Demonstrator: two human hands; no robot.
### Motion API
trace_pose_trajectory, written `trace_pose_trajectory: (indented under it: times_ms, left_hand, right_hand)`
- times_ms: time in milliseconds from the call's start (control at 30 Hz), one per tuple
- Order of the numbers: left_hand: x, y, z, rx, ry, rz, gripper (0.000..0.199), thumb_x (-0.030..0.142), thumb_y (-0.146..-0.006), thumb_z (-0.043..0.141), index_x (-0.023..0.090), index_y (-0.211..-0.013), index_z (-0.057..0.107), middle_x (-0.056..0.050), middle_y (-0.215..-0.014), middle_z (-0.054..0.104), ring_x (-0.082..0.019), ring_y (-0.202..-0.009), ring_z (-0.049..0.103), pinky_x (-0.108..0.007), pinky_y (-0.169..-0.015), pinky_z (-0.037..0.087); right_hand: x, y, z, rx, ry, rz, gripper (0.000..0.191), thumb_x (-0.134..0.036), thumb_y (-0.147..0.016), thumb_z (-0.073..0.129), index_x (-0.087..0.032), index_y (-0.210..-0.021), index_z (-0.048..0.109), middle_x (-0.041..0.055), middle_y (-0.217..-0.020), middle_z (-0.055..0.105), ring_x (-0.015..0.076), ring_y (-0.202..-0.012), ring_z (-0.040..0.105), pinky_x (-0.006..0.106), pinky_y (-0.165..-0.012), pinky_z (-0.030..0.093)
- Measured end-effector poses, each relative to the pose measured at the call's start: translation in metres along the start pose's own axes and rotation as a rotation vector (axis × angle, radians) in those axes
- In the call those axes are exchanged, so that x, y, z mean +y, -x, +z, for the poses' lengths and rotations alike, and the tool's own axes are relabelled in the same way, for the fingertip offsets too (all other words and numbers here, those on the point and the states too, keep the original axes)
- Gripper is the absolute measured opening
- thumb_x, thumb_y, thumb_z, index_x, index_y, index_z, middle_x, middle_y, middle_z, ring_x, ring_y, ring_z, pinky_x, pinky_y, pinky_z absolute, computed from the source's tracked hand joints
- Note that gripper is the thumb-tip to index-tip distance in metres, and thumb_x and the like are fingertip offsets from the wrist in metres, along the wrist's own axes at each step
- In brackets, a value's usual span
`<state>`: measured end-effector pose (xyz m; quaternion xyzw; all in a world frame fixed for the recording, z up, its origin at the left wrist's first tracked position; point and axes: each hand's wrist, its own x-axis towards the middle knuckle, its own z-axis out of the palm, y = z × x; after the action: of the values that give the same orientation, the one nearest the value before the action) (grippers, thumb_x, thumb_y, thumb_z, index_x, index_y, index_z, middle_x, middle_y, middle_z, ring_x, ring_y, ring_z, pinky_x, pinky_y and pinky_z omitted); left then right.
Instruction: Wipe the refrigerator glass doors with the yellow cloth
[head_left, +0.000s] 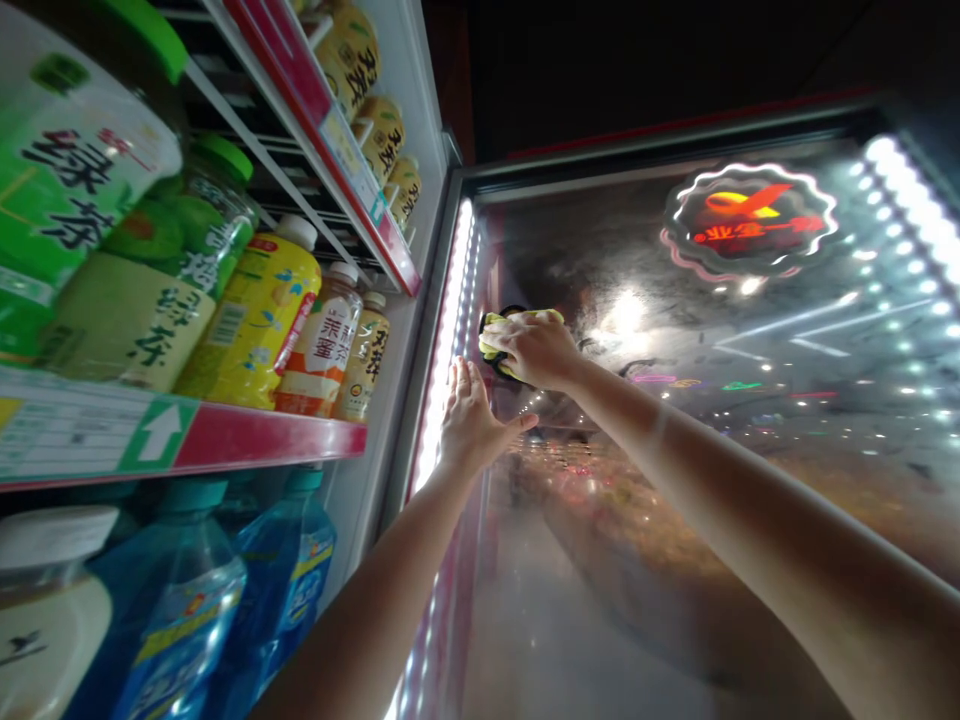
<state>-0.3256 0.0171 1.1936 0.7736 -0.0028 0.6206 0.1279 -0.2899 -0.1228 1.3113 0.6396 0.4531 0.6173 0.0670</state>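
So we're pressing a yellow-green cloth [492, 322] against the glass door [570, 600], just above the middle of the frame, with our right hand [546, 348] draping over it and grasping it. We're guessing the hand is lying flattish so the cloth is meeting the glass evenly. Our left hand [471, 425], just below and to the left, isn't gripping anything; its fingers are spreading open beside the light strip [454, 270], probably for steadying the door (we can't tell if the fingertips are actually touching). The door is standing open, so over at frame left we're seeing drink bottles [251, 315] standing on a shelf [270, 445], labels facing out, likely for easy reading.
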Motion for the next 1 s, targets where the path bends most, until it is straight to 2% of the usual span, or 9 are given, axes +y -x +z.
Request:
trace_pose_trajectory:
  times_ms: [100,200,300,400,500,600,700,833,1000]
  left_hand:
    - [-0.003,-0.001,0.002,0.037,0.012,0.023,0.115,0.069,-0.074,0.075,0.024,-0.163,0.018,-0.019,-0.17,0.022,-0.037,-0.158,0.013,-0.057,-0.125,0.03]
    - [-0.001,-0.001,0.001,0.035,-0.015,0.017,0.116,0.069,-0.074,0.075,0.024,-0.163,0.015,-0.018,-0.17,0.024,-0.037,-0.158,0.014,-0.056,-0.126,0.029]
    - [0.003,-0.002,-0.002,0.013,-0.05,-0.013,0.117,0.069,-0.075,0.075,0.022,-0.164,0.015,-0.018,-0.17,0.023,-0.036,-0.158,0.017,-0.053,-0.126,0.029]
    - [0.004,-0.003,-0.003,0.006,-0.057,-0.014,0.116,0.068,-0.075,0.074,0.022,-0.164,0.015,-0.017,-0.17,0.025,-0.037,-0.158,0.016,-0.054,-0.126,0.03]
    - [0.004,-0.005,-0.003,-0.009,-0.066,-0.014,0.111,0.069,-0.078,0.071,0.023,-0.164,0.018,-0.017,-0.17,0.023,-0.04,-0.158,0.013,-0.06,-0.123,0.033]
    - [0.009,-0.007,-0.004,-0.055,-0.12,-0.007,0.105,0.067,-0.08,0.068,0.022,-0.163,0.022,-0.016,-0.172,0.018,-0.041,-0.159,0.007,-0.063,-0.123,0.03]
    - [0.024,-0.008,-0.004,-0.089,-0.153,0.077,0.096,0.058,-0.084,0.065,0.021,-0.163,0.023,-0.014,-0.172,0.016,-0.038,-0.159,0.003,-0.061,-0.126,0.021]
    - [0.053,-0.011,0.001,-0.138,-0.117,0.173,0.095,0.054,-0.087,0.063,0.018,-0.164,0.019,-0.014,-0.173,0.009,-0.035,-0.159,-0.002,-0.057,-0.128,0.012]
    - [0.088,-0.022,0.011,-0.167,-0.116,0.32,0.1,0.053,-0.084,0.069,0.022,-0.164,0.017,-0.012,-0.174,0.003,-0.032,-0.16,-0.004,-0.056,-0.129,0.008]
  right_hand:
    - [0.025,0.014,-0.008,0.078,0.053,0.189,0.051,-0.029,-0.098,0.049,-0.029,-0.148,0.052,0.0047,-0.159,0.049,0.029,-0.14,0.044,0.05,-0.109,0.034]
    - [0.023,0.016,-0.008,0.116,0.093,0.361,0.052,-0.027,-0.1,0.043,-0.023,-0.151,0.049,0.0079,-0.162,0.045,0.0328,-0.142,0.04,0.053,-0.109,0.032]
    - [0.009,0.036,-0.004,0.051,0.076,0.202,0.052,-0.028,-0.1,0.045,-0.023,-0.152,0.048,0.0059,-0.162,0.044,0.0321,-0.144,0.039,0.051,-0.11,0.032]
    - [0.016,0.071,-0.006,0.025,0.055,0.108,0.051,-0.03,-0.099,0.05,-0.028,-0.15,0.05,0.0026,-0.158,0.05,0.0288,-0.141,0.045,0.049,-0.11,0.034]
    - [0.045,0.087,-0.015,0.115,0.083,0.294,0.05,-0.028,-0.098,0.049,-0.028,-0.148,0.052,0.0025,-0.157,0.052,0.0285,-0.138,0.048,0.049,-0.108,0.036]
    - [0.062,0.073,-0.022,0.199,0.119,0.475,0.049,-0.026,-0.098,0.046,-0.026,-0.147,0.053,0.0056,-0.158,0.051,0.0311,-0.139,0.046,0.051,-0.106,0.037]
    - [0.051,0.064,-0.021,0.164,0.117,0.46,0.051,-0.027,-0.099,0.045,-0.025,-0.15,0.05,0.0065,-0.16,0.047,0.0326,-0.142,0.041,0.053,-0.108,0.034]
    - [0.04,0.098,-0.021,0.052,0.092,0.256,0.053,-0.03,-0.099,0.047,-0.03,-0.151,0.049,0.0015,-0.16,0.048,0.0295,-0.144,0.04,0.051,-0.113,0.032]
    - [0.091,0.136,-0.037,0.216,0.137,0.484,0.052,-0.027,-0.098,0.045,-0.033,-0.149,0.052,0.0011,-0.157,0.052,0.0305,-0.14,0.045,0.052,-0.108,0.037]
